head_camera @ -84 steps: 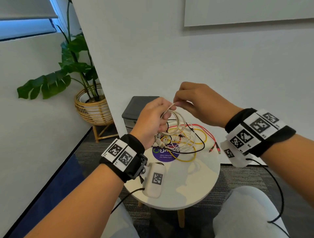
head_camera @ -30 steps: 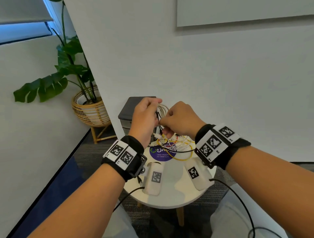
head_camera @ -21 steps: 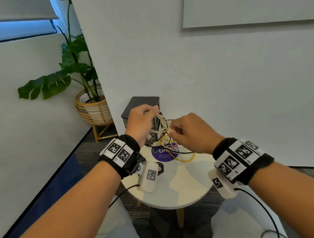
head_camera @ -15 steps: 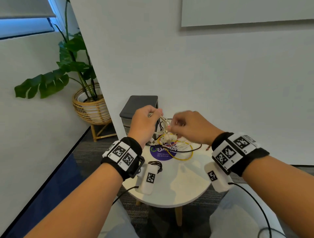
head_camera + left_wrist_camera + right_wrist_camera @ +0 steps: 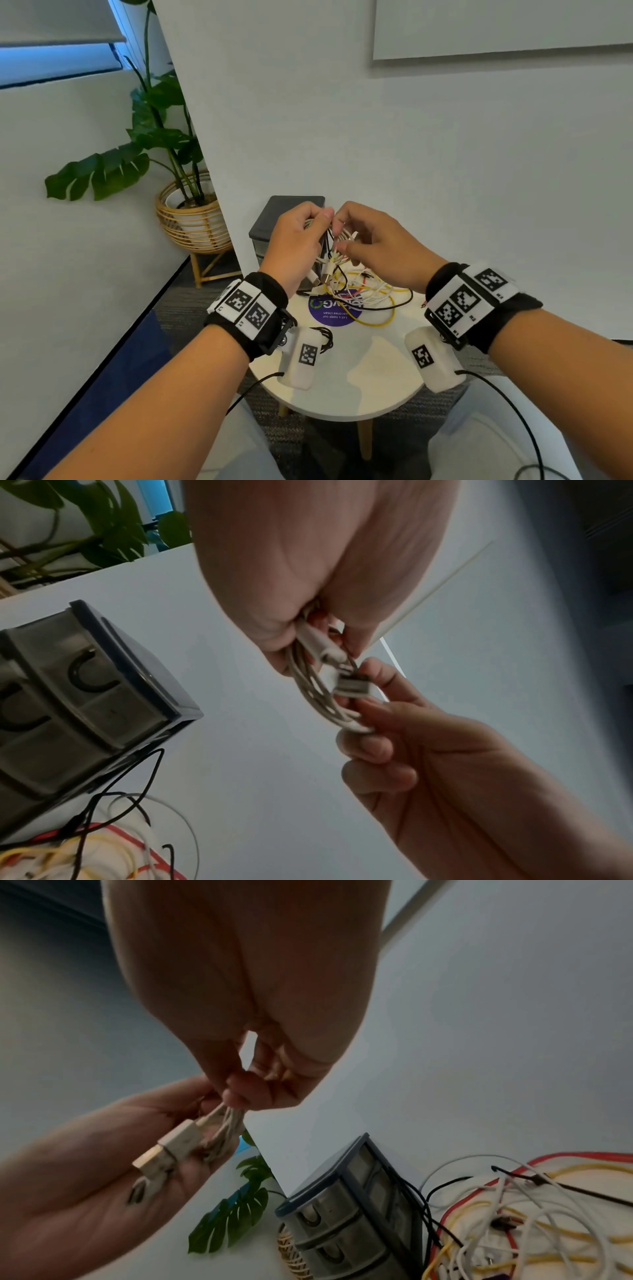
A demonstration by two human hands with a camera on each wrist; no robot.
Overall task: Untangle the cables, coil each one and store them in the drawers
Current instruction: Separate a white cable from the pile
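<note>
My left hand (image 5: 318, 222) grips a coiled white cable (image 5: 346, 236) above the back of the round white table (image 5: 359, 377). In the left wrist view the loops (image 5: 315, 696) hang from its curled fingers, and a USB plug (image 5: 352, 688) sticks out. My right hand (image 5: 343, 229) pinches the same loops at the top, its fingertips (image 5: 236, 1096) pressed on the strands (image 5: 222, 1129). A tangle of yellow, red, black and white cables (image 5: 363, 294) lies on the table below. The grey drawer unit (image 5: 287, 209) stands behind my hands, its drawers (image 5: 342, 1204) closed.
A small black coiled cable (image 5: 323, 339) lies near my left wrist. A purple round sticker (image 5: 332, 311) is under the tangle. A white wall runs just behind the table. A potted plant in a wicker basket (image 5: 195, 219) stands on the floor to the left.
My right hand has moved left and up to meet my left hand at the white coil. The coil now sits a little higher, in front of the drawer unit.
</note>
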